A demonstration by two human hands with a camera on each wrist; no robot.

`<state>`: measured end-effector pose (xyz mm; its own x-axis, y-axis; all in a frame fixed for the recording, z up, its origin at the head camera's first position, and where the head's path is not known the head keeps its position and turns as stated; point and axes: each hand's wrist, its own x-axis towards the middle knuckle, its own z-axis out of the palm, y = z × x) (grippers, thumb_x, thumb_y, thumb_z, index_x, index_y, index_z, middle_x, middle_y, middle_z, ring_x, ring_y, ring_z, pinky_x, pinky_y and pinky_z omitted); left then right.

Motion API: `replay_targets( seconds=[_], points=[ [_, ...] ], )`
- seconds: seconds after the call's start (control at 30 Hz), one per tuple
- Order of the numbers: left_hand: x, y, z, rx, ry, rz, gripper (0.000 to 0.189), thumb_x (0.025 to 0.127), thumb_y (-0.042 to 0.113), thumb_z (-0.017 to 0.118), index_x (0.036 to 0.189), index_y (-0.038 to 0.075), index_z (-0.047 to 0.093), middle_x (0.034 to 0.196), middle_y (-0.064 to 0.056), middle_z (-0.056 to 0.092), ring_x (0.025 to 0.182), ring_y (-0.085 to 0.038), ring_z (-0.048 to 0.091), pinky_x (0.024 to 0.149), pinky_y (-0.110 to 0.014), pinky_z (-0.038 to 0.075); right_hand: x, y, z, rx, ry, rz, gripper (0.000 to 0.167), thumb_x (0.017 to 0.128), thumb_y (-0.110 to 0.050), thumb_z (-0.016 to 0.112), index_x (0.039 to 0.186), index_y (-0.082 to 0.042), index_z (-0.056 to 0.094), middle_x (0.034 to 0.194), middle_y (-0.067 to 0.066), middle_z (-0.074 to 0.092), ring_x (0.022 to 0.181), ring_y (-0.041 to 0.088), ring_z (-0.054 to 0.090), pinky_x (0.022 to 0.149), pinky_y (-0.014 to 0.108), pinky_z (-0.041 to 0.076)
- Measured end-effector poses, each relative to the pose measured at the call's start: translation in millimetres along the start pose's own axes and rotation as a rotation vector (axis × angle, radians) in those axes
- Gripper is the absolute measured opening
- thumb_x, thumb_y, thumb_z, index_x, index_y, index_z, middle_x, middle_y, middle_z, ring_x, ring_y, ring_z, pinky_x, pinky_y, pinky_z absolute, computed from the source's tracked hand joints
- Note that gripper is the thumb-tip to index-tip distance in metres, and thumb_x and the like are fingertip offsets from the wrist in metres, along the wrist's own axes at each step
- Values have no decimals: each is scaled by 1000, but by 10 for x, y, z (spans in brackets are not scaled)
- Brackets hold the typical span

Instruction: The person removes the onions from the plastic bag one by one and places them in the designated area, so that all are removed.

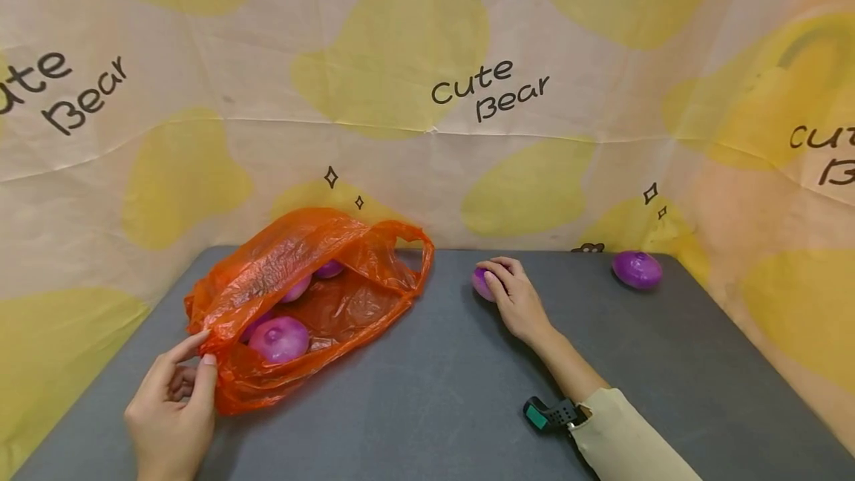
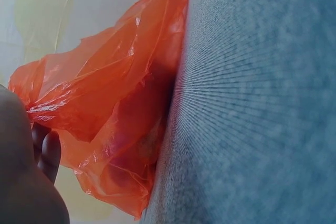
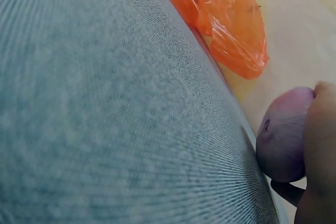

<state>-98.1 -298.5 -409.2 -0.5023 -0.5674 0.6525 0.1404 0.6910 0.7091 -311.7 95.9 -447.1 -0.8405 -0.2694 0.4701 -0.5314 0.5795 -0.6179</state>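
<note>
An orange plastic bag [image 1: 267, 258] lies on its side at the left of the table, its mouth facing right and toward me. Thumb and fingers of my left hand [image 1: 170, 407] pinch the near left edge of its mouth; the left wrist view shows the film [image 2: 79, 103] gathered at that hand [image 2: 26, 166]. Several purple onions [image 1: 279, 340] show inside the bag. Right of the bag, my right hand [image 1: 519, 303] grips another purple onion [image 1: 481, 285] from above. That onion [image 3: 283, 135] is low at the table surface in the right wrist view, partly covered by the fingers.
One more purple onion [image 1: 637, 270] sits at the far right of the grey table [image 1: 401, 407]. Behind the table hangs a patterned cloth [image 1: 414, 95] with yellow patches and lettering. A dark wrist strap [image 1: 554, 416] is on the right forearm.
</note>
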Motion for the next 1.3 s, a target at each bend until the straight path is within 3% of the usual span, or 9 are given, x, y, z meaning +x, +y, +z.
replay_targets(
  seconds=[0.23, 0.57, 0.77, 0.97, 1.1, 1.3],
  points=[
    [16, -8, 1, -13, -2, 23, 32, 89, -5, 69, 118, 7, 75, 93, 31, 58, 59, 10, 47, 55, -1, 37, -11, 50, 8, -28, -55, 46, 38, 96, -31, 69, 131, -15, 67, 148, 19, 49, 134, 47, 50, 102, 65, 48],
    [17, -24, 15, -5, 2, -6, 31, 89, -4, 69, 117, 8, 75, 92, 31, 58, 58, 10, 46, 55, -1, 37, 12, 79, -37, -64, -53, 96, 45, 96, -32, 69, 137, -16, 62, 150, 19, 47, 135, 48, 47, 102, 68, 46],
    [12, -17, 14, -4, 2, -34, 30, 89, -3, 69, 117, 8, 75, 92, 32, 58, 58, 9, 46, 54, -2, 37, 27, 191, -142, -55, -32, 175, 65, 95, -33, 70, 150, -12, 45, 150, 21, 46, 135, 46, 48, 106, 67, 44],
    [11, -8, 11, 4, 2, -42, 30, 90, -3, 68, 117, 8, 75, 93, 33, 57, 58, 10, 46, 55, -1, 37, 18, 374, -313, -55, 13, 260, 64, 93, -33, 73, 143, -5, 44, 144, 25, 52, 127, 45, 55, 104, 62, 47],
    [12, -12, 18, 3, 5, -37, 31, 90, -3, 68, 117, 8, 75, 92, 33, 57, 58, 10, 46, 54, -1, 36, 4, 501, -439, -84, 46, 281, 62, 94, -35, 72, 142, -6, 47, 146, 26, 49, 128, 46, 52, 105, 63, 45],
    [6, -18, 18, -11, 13, -38, 30, 90, -3, 68, 117, 7, 75, 90, 31, 57, 57, 10, 45, 53, -2, 35, -68, 594, -586, -259, 174, 337, 73, 90, -44, 74, 151, -12, 47, 143, 29, 44, 124, 50, 44, 102, 66, 40]
  ],
)
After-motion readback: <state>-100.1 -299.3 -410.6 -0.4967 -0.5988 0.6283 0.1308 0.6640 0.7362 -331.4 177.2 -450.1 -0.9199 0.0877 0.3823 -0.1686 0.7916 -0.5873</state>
